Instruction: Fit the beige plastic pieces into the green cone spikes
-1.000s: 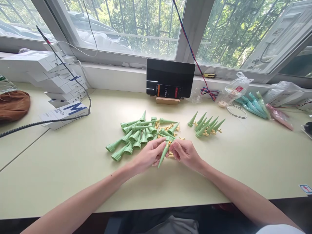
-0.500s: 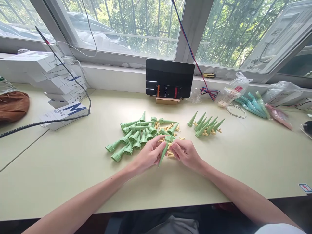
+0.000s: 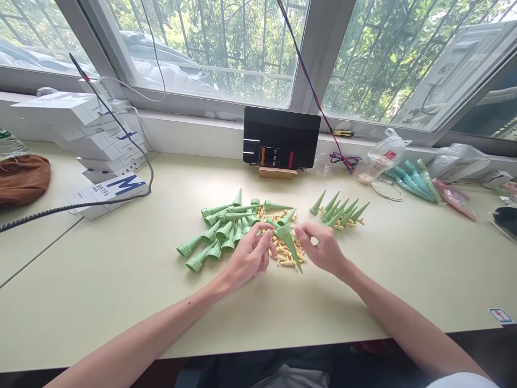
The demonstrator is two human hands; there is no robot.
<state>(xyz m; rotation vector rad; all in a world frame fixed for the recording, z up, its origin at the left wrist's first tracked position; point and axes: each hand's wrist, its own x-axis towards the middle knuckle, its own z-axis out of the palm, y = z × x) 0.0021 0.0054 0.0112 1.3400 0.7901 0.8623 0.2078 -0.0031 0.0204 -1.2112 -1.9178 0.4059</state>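
Near the middle of the table, my left hand (image 3: pixel 252 250) pinches a green plastic spike (image 3: pixel 290 242) by its wide ribbed cap end. The spike's tip slants down to the right, toward me. Close to its right side is my right hand (image 3: pixel 323 248), fingers curled in a pinch; what they hold, if anything, is hidden. Beneath the held spike lies a pile of small yellow valve-like pieces (image 3: pixel 287 262). Left of it is a heap of green spikes (image 3: pixel 224 230) with open cap ends. To the right stand several green spikes fitted with yellow pieces (image 3: pixel 341 211).
A phone with a timer (image 3: pixel 279 158) leans on a black tablet (image 3: pixel 283 129) at the back. White boxes (image 3: pixel 109 188) are stacked at left, a black cable (image 3: pixel 151 172) hanging across them. Plastic bags (image 3: pixel 383 156) and a coiled white cable (image 3: pixel 386 191) lie at back right.
The held spike has turned, its tip swinging from lower left to lower right. My right hand has drawn slightly right; the yellow piece at its fingertips is out of sight. The view has tilted slightly.
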